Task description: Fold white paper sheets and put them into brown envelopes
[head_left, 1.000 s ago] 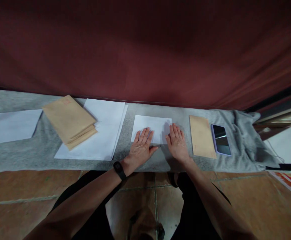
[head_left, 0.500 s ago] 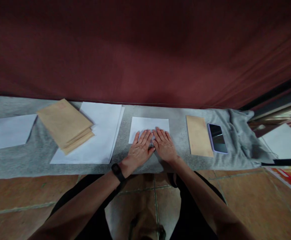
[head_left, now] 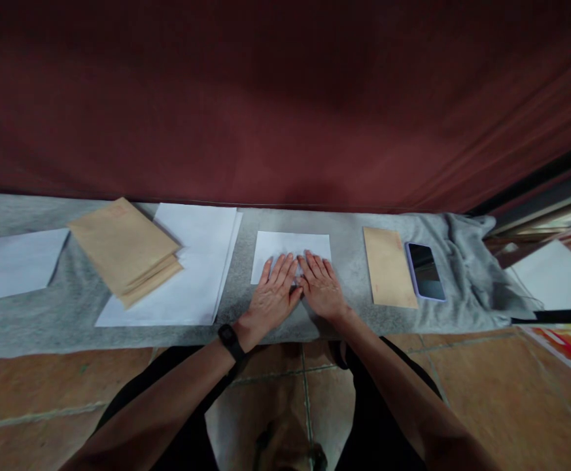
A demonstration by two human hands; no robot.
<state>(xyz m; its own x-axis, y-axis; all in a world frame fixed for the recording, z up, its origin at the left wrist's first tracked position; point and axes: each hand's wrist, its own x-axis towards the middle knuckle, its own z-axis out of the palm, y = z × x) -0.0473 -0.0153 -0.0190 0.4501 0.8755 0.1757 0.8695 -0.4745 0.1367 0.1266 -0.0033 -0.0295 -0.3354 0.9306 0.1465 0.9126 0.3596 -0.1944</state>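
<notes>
A small white sheet of paper (head_left: 292, 242), perhaps folded, lies on the grey cloth in front of me. My left hand (head_left: 274, 291) rests flat on its lower left part, fingers stretched out. Beside it, my right hand (head_left: 322, 288) lies flat on the lower right part, fingers also extended. The two thumbs come close together near the paper's lower edge, which the hands cover. To the right of my hands lies a single brown envelope (head_left: 390, 268). Neither hand grasps anything.
Left of me, several brown envelopes (head_left: 123, 248) are piled on large white sheets (head_left: 197, 268). Another white paper (head_left: 15, 261) lies at the far left. A phone (head_left: 426, 271) sits right of the single envelope. The grey cloth (head_left: 348, 320) covers the narrow surface below a dark red backdrop (head_left: 285, 144).
Both hands stay flat on the white paper with almost no movement. The whole view has shifted very slightly.
</notes>
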